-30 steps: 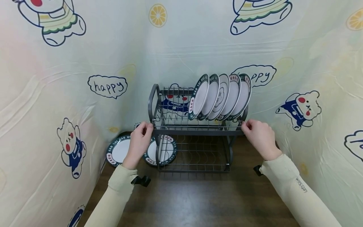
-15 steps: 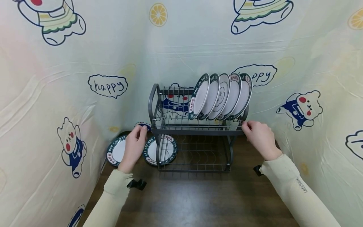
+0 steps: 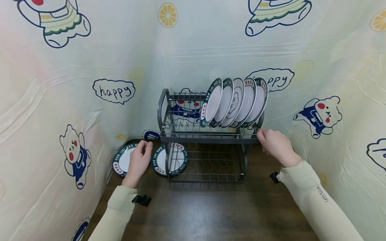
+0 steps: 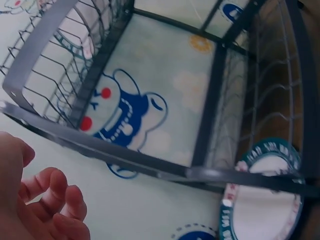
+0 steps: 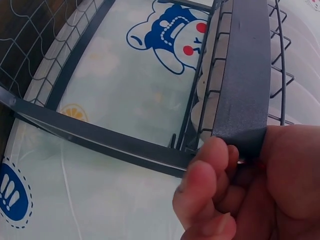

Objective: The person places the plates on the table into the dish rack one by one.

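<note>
A dark grey two-tier dish rack [image 3: 208, 141] stands against the back cloth. Several white plates [image 3: 212, 103] with green lettered rims lean upright in the right part of its top tier. My right hand [image 3: 275, 146] grips the rack's right front corner; in the right wrist view, its curled fingers [image 5: 202, 187] and thumb meet around the end of the frame. My left hand [image 3: 139, 162], its fingers loosely curled and holding nothing, is apart from the rack's left side. It partly covers a plate [image 3: 124, 161] lying flat at the far left.
Another flat plate [image 3: 160, 160] lies partly behind the rack's left leg. The lower tier [image 3: 208, 160] of wavy wire is below the plates. Patterned cloth [image 3: 90, 57] surrounds the brown wooden tabletop [image 3: 196, 211] at the back and both sides.
My left hand has let go of the rack's left front corner and moved left and down toward the flat plate. The right hand has stayed at the right corner.
</note>
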`<action>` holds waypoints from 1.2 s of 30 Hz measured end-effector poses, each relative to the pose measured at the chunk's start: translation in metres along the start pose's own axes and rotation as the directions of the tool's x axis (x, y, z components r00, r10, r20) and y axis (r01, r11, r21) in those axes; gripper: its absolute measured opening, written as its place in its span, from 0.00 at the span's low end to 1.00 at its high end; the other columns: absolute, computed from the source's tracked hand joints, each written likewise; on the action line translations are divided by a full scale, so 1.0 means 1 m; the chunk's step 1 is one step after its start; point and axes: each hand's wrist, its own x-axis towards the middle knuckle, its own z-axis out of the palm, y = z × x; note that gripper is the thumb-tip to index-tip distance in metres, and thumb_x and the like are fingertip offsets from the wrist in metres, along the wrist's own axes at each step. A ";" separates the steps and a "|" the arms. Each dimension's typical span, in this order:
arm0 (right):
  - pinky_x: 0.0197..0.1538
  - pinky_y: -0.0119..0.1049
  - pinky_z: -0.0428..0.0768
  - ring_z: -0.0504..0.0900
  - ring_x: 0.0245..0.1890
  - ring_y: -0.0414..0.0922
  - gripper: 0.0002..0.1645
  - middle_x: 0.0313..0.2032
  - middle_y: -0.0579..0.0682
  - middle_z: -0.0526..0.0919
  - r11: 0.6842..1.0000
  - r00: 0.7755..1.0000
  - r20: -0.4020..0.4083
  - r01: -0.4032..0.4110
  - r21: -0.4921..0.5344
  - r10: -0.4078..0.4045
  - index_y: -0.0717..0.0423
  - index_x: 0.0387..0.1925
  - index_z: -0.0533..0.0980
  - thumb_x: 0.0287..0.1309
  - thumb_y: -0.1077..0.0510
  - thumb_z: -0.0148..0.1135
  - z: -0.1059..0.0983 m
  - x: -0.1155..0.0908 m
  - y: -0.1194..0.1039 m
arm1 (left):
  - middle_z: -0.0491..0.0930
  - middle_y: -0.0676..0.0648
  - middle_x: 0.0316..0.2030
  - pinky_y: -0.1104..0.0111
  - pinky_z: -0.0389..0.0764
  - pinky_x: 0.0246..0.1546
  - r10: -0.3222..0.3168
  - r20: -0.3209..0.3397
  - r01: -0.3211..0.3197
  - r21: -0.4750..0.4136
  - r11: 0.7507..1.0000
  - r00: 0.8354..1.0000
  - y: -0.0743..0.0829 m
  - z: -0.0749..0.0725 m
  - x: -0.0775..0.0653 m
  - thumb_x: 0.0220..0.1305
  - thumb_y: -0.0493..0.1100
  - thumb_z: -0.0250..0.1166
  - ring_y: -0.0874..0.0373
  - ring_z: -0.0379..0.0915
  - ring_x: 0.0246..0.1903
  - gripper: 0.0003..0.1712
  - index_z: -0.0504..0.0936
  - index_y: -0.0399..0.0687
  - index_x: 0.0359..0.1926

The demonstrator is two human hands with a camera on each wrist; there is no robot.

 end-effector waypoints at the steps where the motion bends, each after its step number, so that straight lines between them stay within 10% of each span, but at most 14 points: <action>1: 0.30 0.46 0.76 0.77 0.15 0.44 0.30 0.17 0.47 0.78 1.000 1.000 0.007 0.000 0.001 0.000 0.55 0.24 0.74 0.81 0.48 0.36 0.000 0.000 0.000 | 0.75 0.42 0.33 0.64 0.71 0.35 -0.006 0.006 0.006 0.016 1.000 1.000 -0.004 0.001 0.000 0.82 0.56 0.49 0.49 0.70 0.34 0.22 0.77 0.42 0.46; 21: 0.26 0.42 0.70 0.75 0.17 0.45 0.30 0.20 0.49 0.78 1.000 1.000 -0.005 -0.010 0.003 0.010 0.54 0.21 0.73 0.81 0.49 0.38 -0.001 -0.001 0.000 | 0.76 0.43 0.33 0.62 0.71 0.33 -0.193 0.163 0.162 0.184 0.969 0.968 -0.091 0.026 -0.001 0.81 0.58 0.47 0.49 0.72 0.32 0.24 0.77 0.42 0.47; 36: 0.24 0.41 0.67 0.72 0.19 0.48 0.30 0.23 0.51 0.83 1.000 1.000 -0.019 0.010 -0.027 -0.010 0.53 0.18 0.71 0.80 0.51 0.39 -0.001 0.003 -0.001 | 0.76 0.41 0.34 0.62 0.72 0.34 -0.331 0.205 0.312 0.123 0.942 0.921 -0.133 0.047 -0.007 0.81 0.52 0.47 0.49 0.72 0.35 0.22 0.76 0.37 0.49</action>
